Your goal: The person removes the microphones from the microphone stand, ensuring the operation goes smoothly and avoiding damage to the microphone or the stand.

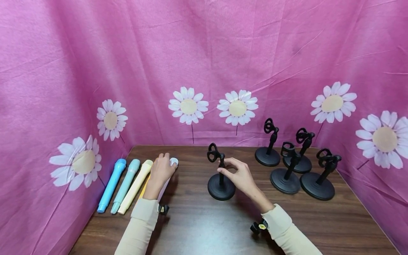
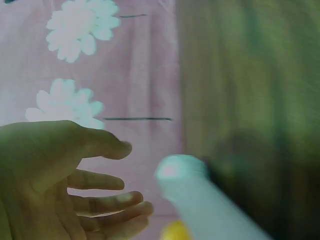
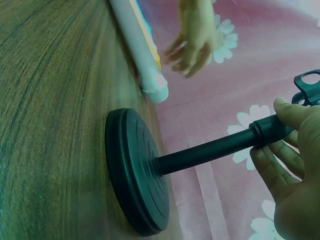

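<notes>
My left hand [image 1: 162,173] is over the right end of a row of coloured tubes, nearest to a pale whitish-lilac tube [image 1: 174,162]. In the left wrist view its thumb and fingers are spread apart beside the pale tube's rounded end [image 2: 181,170], with space between. The yellow-orange tube [image 1: 145,186] lies partly hidden beneath this hand. My right hand [image 1: 240,176] pinches the upper pole of a black tabletop microphone stand [image 1: 221,193] between thumb and fingers. That stand is upright, its round base [image 3: 137,172] on the wood and its ring-shaped clip above my fingers.
Blue [image 1: 111,186], mint [image 1: 125,186] and cream [image 1: 135,187] tubes lie side by side at left. Several more black stands [image 1: 285,180] are grouped at right. Pink flowered cloth [image 1: 204,53] walls the brown wooden table [image 1: 204,226] at back and sides.
</notes>
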Demonstrator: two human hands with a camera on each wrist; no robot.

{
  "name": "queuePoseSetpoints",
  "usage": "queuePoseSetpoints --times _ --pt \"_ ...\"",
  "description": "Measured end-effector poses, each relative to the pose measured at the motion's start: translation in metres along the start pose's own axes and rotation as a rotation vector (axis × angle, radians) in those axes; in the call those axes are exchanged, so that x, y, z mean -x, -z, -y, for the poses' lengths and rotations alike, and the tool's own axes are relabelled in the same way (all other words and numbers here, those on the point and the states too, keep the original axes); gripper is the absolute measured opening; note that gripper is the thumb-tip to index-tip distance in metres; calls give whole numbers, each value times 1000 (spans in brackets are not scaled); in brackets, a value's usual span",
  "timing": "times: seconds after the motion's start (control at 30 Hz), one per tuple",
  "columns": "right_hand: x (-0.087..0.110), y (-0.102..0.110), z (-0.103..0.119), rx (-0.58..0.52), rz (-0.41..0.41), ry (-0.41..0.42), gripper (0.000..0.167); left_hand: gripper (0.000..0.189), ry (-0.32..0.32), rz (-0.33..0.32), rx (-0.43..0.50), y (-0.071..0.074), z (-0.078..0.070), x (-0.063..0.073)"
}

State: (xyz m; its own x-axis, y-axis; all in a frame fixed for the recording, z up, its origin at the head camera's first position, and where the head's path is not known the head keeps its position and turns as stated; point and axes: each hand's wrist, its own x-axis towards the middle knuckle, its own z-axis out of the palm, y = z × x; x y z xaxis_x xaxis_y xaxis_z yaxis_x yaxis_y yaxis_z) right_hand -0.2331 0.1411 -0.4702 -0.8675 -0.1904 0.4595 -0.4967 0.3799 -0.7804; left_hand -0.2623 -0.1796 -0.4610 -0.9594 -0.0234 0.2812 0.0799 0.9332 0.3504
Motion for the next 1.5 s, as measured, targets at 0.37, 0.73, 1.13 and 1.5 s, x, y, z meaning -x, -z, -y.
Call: queuePoseSetpoints --times 0.37,0.73,1.13,1.5 --pt "0 -1 1 -26 -11 -81 39 45 -293 185 830 42 -85 1" --pt "4 -12 2 36 -103 -33 31 50 -278 235 1051 24 -117 3" --pt "7 -6 0 8 33 -2 26 49 -293 240 1083 21 -117 -1" --pt "5 -2 -2 -61 67 -90 48 51 -270 287 1101 20 -114 0"
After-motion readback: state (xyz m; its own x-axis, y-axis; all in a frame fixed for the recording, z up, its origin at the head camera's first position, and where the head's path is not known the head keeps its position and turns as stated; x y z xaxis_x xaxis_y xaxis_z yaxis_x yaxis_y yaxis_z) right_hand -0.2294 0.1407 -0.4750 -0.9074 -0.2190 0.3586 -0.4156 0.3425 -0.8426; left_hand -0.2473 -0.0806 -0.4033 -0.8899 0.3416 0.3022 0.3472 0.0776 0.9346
